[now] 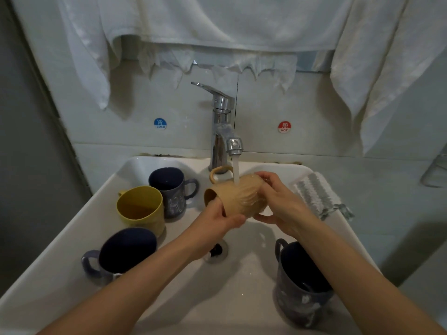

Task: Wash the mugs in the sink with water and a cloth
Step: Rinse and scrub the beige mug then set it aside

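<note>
1. Above the sink (242, 281), pale towels (217, 20) hang across the wall. They play no part in the work.
2. Sink: a white basin that holds all five mugs. The left forearm partly hides the drain (217, 251).
3. Tap (221, 131): chrome and running. The stream (235, 172) falls onto the side of the tan mug (242, 199).
4. Waiting mugs, all upright:
   - The yellow mug (140, 209) and the back blue mug (169, 189) stand touching at the left rear.
   - The left blue mug (125, 252) is nearer the camera.
   - The right blue mug (300, 286) stands apart, under the right forearm.
   - Cannot tell which of them are washed.
5. Tan mug: held on its side over the middle of the basin, directly under the stream. Its mouth faces left and its handle points up toward the tap.
6. Left hand (217, 221): fingers and thumb are curled round the mouth end, gripping at the rim.
7. Right hand (278, 199): wrapped round the base end, with fingers over the top and thumb beneath.
8. Cloth (316, 197): striped, lying on the right rim just beside the right hand. Neither hand touches it.
9. Step in hand, as I judge it: wetting or rinsing the outside of the tan mug with bare hands. No cloth is in use yet.
10. Next move, as I judge it: bring in the cloth.
    - That means freeing the right hand, since the cloth lies on its side.
    - The left hand then has to carry the mug alone.
    - The mug is wet and probably slippery, so the left hand needs a firm grip at the rim or the handle before the right lets go.
    - The inside also needs water, so the mouth has to be tipped toward the stream.
</note>
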The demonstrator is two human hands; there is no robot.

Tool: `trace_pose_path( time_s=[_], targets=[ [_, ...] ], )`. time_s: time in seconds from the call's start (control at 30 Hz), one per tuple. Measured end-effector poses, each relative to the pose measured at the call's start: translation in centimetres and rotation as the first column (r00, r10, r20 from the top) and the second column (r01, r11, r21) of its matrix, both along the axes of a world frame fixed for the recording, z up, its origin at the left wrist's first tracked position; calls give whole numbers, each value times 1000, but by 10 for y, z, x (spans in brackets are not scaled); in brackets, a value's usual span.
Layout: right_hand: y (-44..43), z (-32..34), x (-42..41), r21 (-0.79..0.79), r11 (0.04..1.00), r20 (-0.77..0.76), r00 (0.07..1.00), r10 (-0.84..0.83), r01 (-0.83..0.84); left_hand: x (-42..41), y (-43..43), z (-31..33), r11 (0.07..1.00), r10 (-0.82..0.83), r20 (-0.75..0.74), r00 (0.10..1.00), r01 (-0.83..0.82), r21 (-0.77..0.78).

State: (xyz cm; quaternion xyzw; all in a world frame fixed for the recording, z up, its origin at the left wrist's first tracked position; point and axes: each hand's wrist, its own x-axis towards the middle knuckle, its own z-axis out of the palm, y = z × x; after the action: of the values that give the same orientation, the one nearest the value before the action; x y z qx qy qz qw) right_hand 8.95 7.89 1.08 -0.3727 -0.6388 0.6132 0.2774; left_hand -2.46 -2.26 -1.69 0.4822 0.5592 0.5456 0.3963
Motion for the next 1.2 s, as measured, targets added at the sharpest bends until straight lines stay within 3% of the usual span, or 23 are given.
trace_pose_path(
  time_s=[0.2,0.4,0.57,0.83,1.07,1.2],
  targets=[
    [-1,0,1,26,998,63,997,53,-55,-1,-1,2,1000,-11,103,995,11,-2],
    [0,2,-1,-12,1000,25,1000,18,-17,-2,-1,2,999,-39,119,992,37,21],
    [-1,4,-1,4,1000,3,1000,19,-19,-7,1,6,1000,-26,232,972,24,11],
    [-1,5,1,58,991,50,992,119,-122,-9,0,5,999,-42,250,967,36,28],
    [-1,4,2,28,997,53,996,67,-68,-8,0,6,997,-70,214,974,61,50],
    [-1,4,4,84,988,98,987,124,-132,-9,0,4,998,-54,218,974,47,37]
  ],
)
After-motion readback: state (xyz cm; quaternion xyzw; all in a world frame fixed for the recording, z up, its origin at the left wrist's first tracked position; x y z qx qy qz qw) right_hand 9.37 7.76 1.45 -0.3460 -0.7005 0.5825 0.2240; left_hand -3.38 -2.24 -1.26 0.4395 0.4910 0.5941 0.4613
